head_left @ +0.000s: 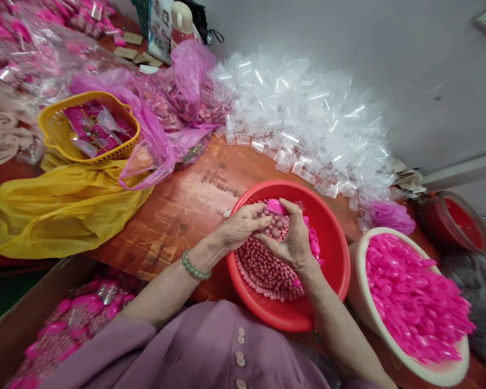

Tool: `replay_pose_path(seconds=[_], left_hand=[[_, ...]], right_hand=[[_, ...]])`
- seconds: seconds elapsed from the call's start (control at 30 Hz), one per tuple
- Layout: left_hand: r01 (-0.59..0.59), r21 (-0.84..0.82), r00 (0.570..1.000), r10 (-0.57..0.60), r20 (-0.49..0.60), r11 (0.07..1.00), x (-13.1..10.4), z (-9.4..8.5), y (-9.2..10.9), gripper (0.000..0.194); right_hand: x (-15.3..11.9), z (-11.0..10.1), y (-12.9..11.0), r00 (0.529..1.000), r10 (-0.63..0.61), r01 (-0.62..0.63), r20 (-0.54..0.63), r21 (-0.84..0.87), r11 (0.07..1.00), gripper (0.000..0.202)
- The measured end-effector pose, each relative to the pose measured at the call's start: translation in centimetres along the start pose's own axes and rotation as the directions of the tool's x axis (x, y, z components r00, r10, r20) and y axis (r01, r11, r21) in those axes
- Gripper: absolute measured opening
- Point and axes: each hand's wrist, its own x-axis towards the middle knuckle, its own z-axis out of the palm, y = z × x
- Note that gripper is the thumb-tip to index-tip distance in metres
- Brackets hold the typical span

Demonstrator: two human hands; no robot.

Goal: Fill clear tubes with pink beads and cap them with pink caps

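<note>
In the head view my left hand (247, 224) and my right hand (291, 237) meet above a red basin (340, 259). Both have their fingers closed around a small piece with a bright pink end (275, 207); its lower part looks clear, but my fingers hide much of it. Below them, many small round pink beads (263, 270) lie in the left part of the basin. Bright pink plastic pieces (314, 246) rest along the right side of the bead pile, partly behind my right hand.
A white tub (360, 265) heaped with pink plastic pieces stands right. Behind the basin is a large pile of clear plastic boxes (299, 119). Left are a yellow basket (48, 127), a yellow bag (65, 210) and a pink plastic bag (157, 146). A box (28, 324) of pink items sits lower left.
</note>
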Motion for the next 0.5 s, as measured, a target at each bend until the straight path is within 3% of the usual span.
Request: replay_pose_path(seconds=[0.1, 0.2, 0.37, 0.5], left_hand=[[0.006, 0.068, 1.0, -0.004, -0.025, 0.998, -0.1, 0.2, 0.1, 0.042], [0.035, 0.173, 0.999, -0.033, -0.014, 0.984, -0.1, 0.4, 0.1, 0.041], [-0.002, 0.253, 1.0, 0.005, -0.01, 0.968, 0.0, 0.3, -0.2, 0.032], [-0.026, 0.269, 1.0, 0.027, 0.0, 0.963, -0.1, 0.3, -0.3, 0.026]], right_hand=[[0.8, -0.9, -0.7, 0.982, 0.186, -0.187, 0.027, 0.212, 0.959, 0.055], [1.5, -1.2, -1.2, 0.924, 0.381, -0.348, -0.014, 0.381, 0.857, 0.022], [2.0, -0.3, -1.4, 0.871, 0.483, -0.364, -0.087, 0.546, 0.755, 0.015], [1.9, 0.4, -1.7, 0.857, 0.497, -0.351, -0.133, 0.556, 0.753, 0.017]])
